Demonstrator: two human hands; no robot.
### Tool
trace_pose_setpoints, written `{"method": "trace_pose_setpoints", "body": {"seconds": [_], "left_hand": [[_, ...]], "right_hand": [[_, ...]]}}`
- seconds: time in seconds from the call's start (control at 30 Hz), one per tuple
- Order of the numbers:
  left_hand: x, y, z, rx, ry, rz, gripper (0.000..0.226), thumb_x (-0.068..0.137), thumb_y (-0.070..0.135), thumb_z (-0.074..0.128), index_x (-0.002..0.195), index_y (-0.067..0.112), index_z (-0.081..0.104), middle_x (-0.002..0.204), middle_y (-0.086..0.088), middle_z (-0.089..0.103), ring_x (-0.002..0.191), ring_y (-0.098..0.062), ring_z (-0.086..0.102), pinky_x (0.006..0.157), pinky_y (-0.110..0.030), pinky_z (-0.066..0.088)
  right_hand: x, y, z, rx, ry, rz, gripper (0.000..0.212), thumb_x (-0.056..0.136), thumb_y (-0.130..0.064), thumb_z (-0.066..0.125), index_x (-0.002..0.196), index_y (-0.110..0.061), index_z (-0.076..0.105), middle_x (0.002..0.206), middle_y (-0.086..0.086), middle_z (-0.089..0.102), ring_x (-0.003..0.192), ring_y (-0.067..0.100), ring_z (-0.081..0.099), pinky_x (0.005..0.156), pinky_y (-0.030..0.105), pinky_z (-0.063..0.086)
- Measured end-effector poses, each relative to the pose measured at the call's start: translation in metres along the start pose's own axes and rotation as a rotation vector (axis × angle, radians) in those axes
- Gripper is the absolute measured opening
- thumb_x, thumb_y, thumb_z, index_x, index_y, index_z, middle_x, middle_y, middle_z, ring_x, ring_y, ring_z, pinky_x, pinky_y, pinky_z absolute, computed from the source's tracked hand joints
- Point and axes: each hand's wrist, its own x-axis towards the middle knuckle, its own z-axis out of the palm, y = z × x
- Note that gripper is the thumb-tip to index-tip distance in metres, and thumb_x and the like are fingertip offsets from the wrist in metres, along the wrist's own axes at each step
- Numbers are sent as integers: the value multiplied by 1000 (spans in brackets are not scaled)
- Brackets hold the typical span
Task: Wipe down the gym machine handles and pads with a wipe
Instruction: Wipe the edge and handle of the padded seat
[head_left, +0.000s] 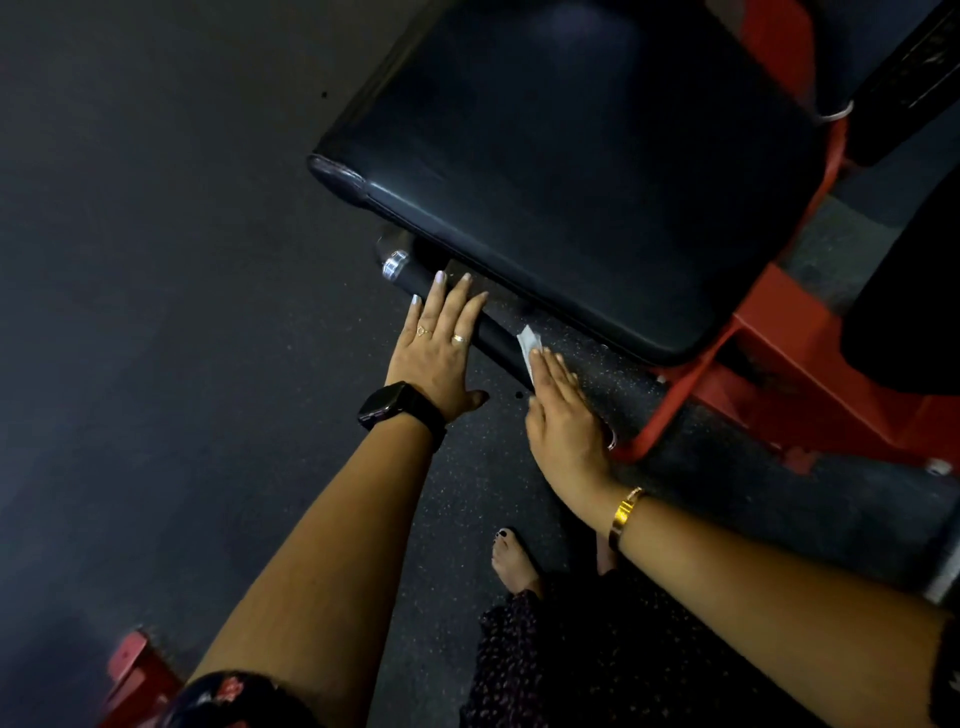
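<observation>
Head view: two hands, one wipe, one pad. The left hand (436, 358) lies flat on the black cylindrical padded bar (497, 340), fingers (453, 306) straight and slightly apart. The right hand (563, 421), fingers straight and together, presses the white paper wipe (530, 344) onto the bar, hiding most of the wipe. The black vinyl seat pad (571, 156) lies just beyond the fingertips.

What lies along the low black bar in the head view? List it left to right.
Chrome end cap → left hand → white wipe → right hand → red frame.

Dark speckled rubber floor (467, 493), dimly lit. Red metal frame (753, 364) at right; second red piece (135, 670) in lower-left corner.
</observation>
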Motion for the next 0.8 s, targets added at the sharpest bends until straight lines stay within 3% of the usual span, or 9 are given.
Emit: {"method": "trace_pose_setpoints", "body": {"seconds": [0.07,0.13,0.2,0.3,0.4,0.47,0.6,0.7,0.8], "left_hand": [[0,-1,1,-6,2,6,123,74,69,64,152,19,-17,160,-3,-21,135,-19,-35,114,-40,-16],[0,-3,1,-8,2,27,123,75,68,64,151,19,-21,160,-3,-23,136,-20,-35,117,-40,-14],[-1,-7,1,-17,21,55,123,76,66,64,148,21,-24,160,-3,-22,138,-20,-33,118,-40,-12],[-2,-10,1,-54,28,65,123,76,64,66,148,22,-24,160,-2,-21,139,-18,-33,117,-38,-15],[0,-7,1,-51,19,53,124,76,65,64,144,22,-30,160,-2,-24,137,-19,-35,116,-39,-16],[0,-6,3,-61,23,40,124,76,66,64,143,22,-30,160,-2,-23,137,-19,-35,116,-40,-16],[1,-4,7,-96,50,33,122,76,66,63,144,23,-28,155,1,-30,136,-18,-36,114,-39,-18],[3,-4,10,-79,53,36,122,77,66,62,144,22,-29,149,2,-35,135,-19,-38,115,-39,-17],[4,-5,20,-81,157,44,109,80,66,47,149,16,-21,157,-2,-21,142,-18,-30,119,-40,-9]], "right_hand": [[18,-10,3,64,0,64,54,92,0,55,143,-3,39,147,18,40,138,33,34,114,45,28],[36,-18,3,102,-32,0,55,88,6,57,140,-4,44,144,20,43,136,36,37,113,41,28],[48,-23,2,126,-62,-116,56,84,7,63,137,-4,50,139,22,48,131,38,43,106,38,37],[56,-15,-3,79,-54,-140,62,82,3,68,139,-5,47,125,19,54,111,32,58,91,35,52],[42,4,-7,0,-26,-140,56,84,2,66,137,-6,50,111,15,55,93,27,60,81,28,53],[24,15,-9,-59,-10,-64,50,89,-4,63,137,-5,49,116,15,55,97,29,58,80,31,53],[8,16,-4,-128,11,49,48,94,-10,55,141,-4,44,143,17,44,124,34,49,97,38,46],[35,-6,5,-64,-4,12,49,97,-10,49,144,-5,38,146,18,41,127,36,47,102,43,45],[70,-39,13,-80,-56,-62,53,100,-11,43,150,-7,25,150,15,37,135,28,40,110,38,35]]}}
